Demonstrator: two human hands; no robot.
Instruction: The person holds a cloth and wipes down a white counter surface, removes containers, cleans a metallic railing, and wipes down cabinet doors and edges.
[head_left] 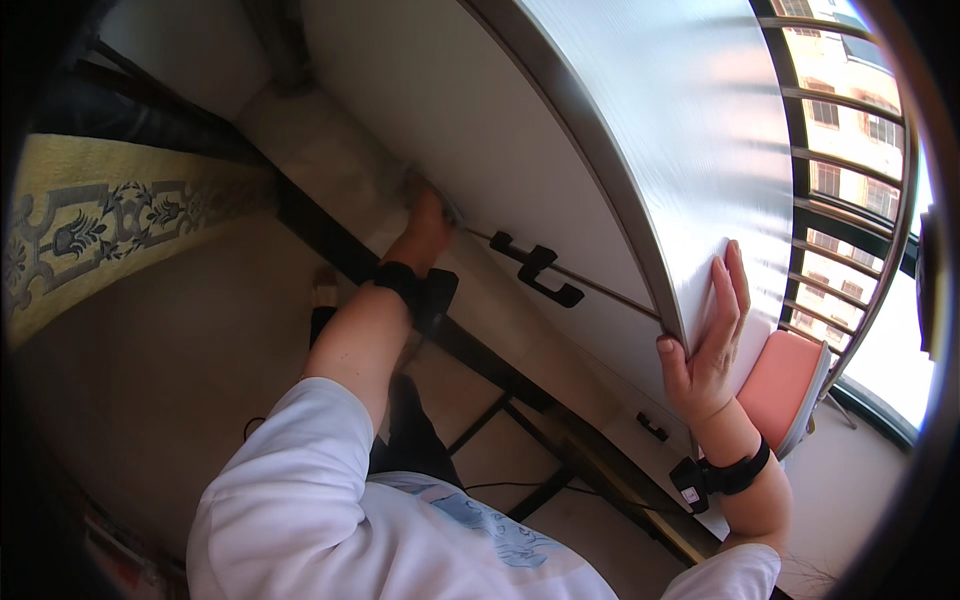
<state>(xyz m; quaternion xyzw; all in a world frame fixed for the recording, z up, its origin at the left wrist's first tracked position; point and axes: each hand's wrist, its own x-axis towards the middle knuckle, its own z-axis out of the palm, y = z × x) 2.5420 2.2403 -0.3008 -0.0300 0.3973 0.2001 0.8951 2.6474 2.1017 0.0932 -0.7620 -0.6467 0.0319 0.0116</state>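
My left hand (430,222) reaches down and forward against the white front (440,90) of a cabinet, left of its black handles (553,280). It presses on a pale, cloth-like thing (408,178) that shows at its edges, blurred; most of the fingers are hidden. On the cabinet's glossy white top (690,140), near the corner, my right hand (708,345) rests with fingers stretched out and thumb apart, holding nothing. The thumb lies by the brownish-grey edge strip (600,165). Each wrist wears a black strap with a small box.
A pink case with a grey rim (785,385) stands beside my right wrist. Beyond it is a window with metal bars (850,160). At left hangs a yellow cloth with a dark pattern (110,215). A dark frame bar (490,370) runs below my arms, and another black handle (652,427) sits lower right.
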